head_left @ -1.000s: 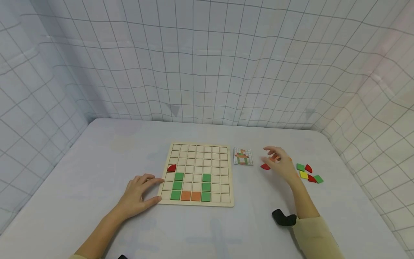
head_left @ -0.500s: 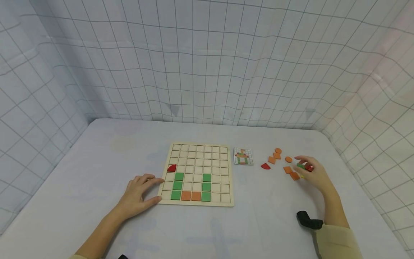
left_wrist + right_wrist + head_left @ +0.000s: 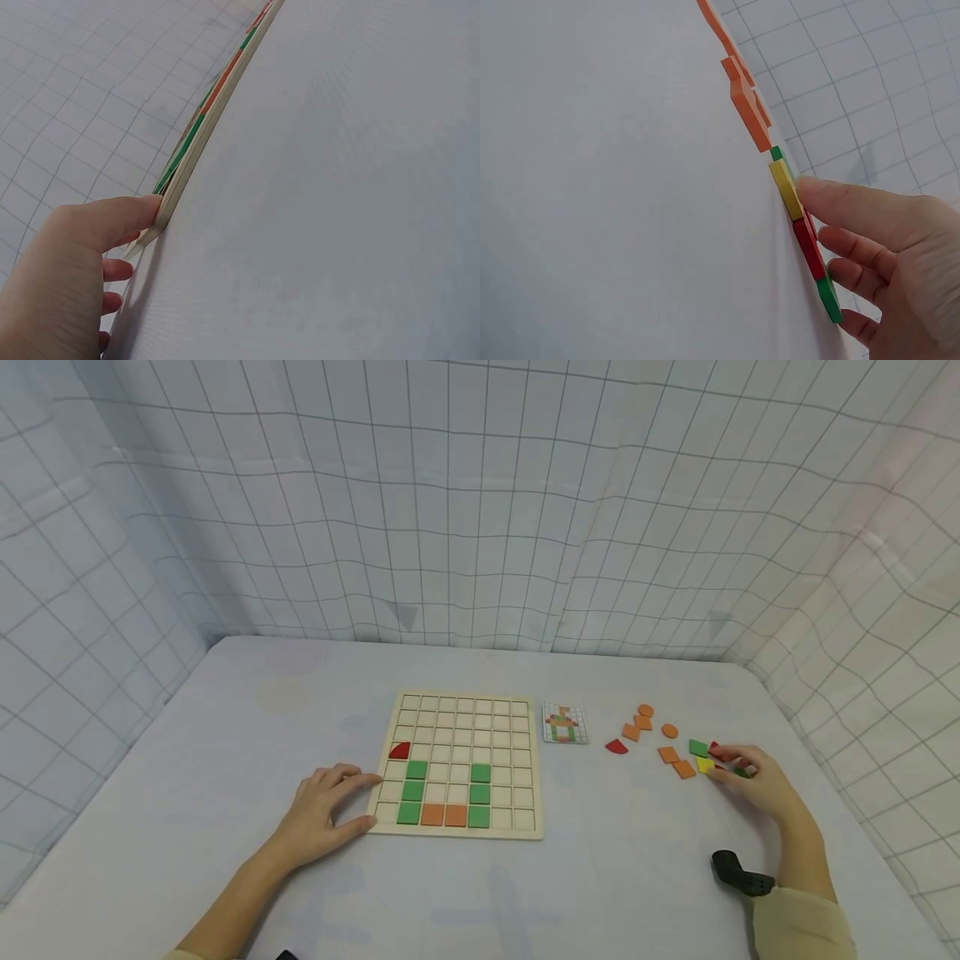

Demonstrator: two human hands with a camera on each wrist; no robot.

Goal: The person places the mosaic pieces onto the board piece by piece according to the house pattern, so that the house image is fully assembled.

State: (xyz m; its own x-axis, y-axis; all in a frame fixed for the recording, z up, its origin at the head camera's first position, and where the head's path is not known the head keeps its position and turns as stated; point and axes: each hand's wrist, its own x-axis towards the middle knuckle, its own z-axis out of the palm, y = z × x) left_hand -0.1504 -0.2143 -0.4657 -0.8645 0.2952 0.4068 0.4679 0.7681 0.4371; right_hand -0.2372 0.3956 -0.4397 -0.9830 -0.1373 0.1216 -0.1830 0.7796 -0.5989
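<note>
Board (image 3: 460,750) partly filled: nine tiles (image 3: 413,791) in, many cells bare
I see the left hand (image 3: 318,818) at its left edge, thumb and fingertips apart; rightward, past the picture card (image 3: 565,723), the right hand (image 3: 761,783), thumb spread from forefinger, partly hides the loose tiles (image 3: 683,769), gripping none that I can see

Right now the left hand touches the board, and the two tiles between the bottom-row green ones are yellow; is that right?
Not quite: the two tiles are orange, as the head view shows. The left hand does touch the board.
</note>
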